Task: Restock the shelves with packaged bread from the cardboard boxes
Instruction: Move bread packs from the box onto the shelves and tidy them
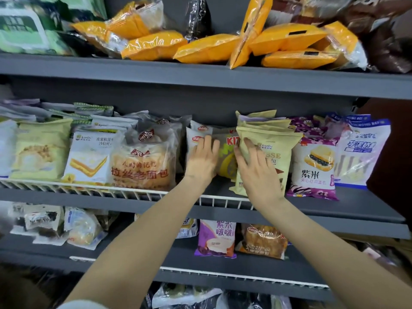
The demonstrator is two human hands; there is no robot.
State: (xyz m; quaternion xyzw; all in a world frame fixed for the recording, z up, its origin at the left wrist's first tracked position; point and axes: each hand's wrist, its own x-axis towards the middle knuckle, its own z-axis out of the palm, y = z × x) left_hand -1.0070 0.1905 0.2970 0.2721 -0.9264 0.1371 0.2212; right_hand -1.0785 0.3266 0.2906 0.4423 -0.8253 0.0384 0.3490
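1. middle shelf (334, 199) was packed tight, so the beige bread stack (267, 134) could've flopped forward over the low wire rail (89, 188).
2. right hand (256, 166) lay flat on the front beige pack, fingers straight, gripping nothing.
3. left hand (201, 161) pressed flat on the white pack (196, 139).
4. purple pack (314, 170) crowded the right side; no boxes in view.

A tall dark grey metal shelf unit (200, 81) fills the view, with flat boards one above the other. A thin white wire rail (89, 189) runs along the front of the middle board. A dark brown wall (388, 152) shows at the right.
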